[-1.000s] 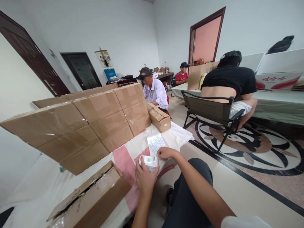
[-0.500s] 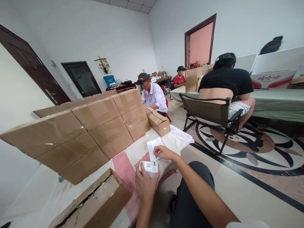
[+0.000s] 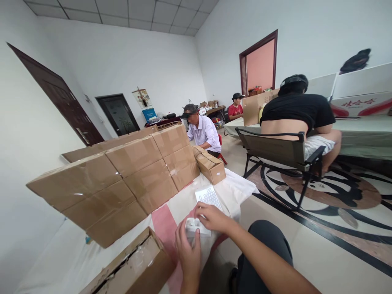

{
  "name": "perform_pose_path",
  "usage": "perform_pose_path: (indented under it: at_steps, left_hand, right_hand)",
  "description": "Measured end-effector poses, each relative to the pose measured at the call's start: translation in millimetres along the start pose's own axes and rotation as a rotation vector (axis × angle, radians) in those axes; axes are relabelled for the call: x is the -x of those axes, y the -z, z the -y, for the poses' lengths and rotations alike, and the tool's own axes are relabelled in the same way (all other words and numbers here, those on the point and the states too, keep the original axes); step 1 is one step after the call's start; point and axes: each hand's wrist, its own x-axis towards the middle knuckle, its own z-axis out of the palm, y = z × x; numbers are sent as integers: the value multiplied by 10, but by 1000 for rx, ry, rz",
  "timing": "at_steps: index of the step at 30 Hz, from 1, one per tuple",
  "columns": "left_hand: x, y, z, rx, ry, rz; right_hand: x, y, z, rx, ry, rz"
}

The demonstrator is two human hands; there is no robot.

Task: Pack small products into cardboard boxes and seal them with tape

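Low over the cloth-covered table, my left hand (image 3: pixel 189 250) grips a small white plastic case (image 3: pixel 202 232) with thumb and fingers around its left side and front. My right hand (image 3: pixel 214 218) reaches over the case's top, fingertips pinched together and touching it; whatever lies between them is hidden. Just beyond my right hand lies a white sheet printed with rows of small grey oval outlines (image 3: pixel 208 195), partly covered by that hand.
Taped cardboard boxes (image 3: pixel 134 175) form a wall on the table's far side. A long carton (image 3: pixel 211 165) stands at its right end; an open-topped carton (image 3: pixel 137 261) is near left. A person in a light shirt (image 3: pixel 204 134) sits beyond; another sits in a folding chair (image 3: pixel 275 151) at right.
My right hand has moved from above the printed sheet down and left onto the white case. My left hand still holds the case. The camera view has tilted up slightly.
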Motion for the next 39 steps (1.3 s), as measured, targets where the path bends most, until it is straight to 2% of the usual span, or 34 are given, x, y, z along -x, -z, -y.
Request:
perform_pose_path:
  at_steps: [5, 9, 14, 21, 29, 31, 35, 39]
  left_hand:
    - [-132, 251, -13, -73, -181, -56]
    - [-181, 381, -106, -71, -181, -75]
    - [-175, 436, -172, -63, -194, -46]
    - [-177, 481, -225, -204, -358, -77]
    - [-146, 542, -228, -214, -389, -115]
    - [-150, 573, -249, -195, -399, -134]
    - [-173, 640, -349, -131, -405, -160]
    - [-234, 744, -453, -110, -375, -147]
  right_hand:
    - [9, -183, 205, 3, 89, 63]
    - [9, -238, 211, 10, 84, 58]
    - [31, -216, 205, 19, 34, 71]
    - [2, -230, 196, -122, -112, 99]
    - [-39, -242, 224, -311, -111, 21]
    - [-48, -241, 193, -436, -164, 11]
    - [-70, -159, 34, -753, -373, 42]
    - [-80, -52, -71, -831, -473, 52]
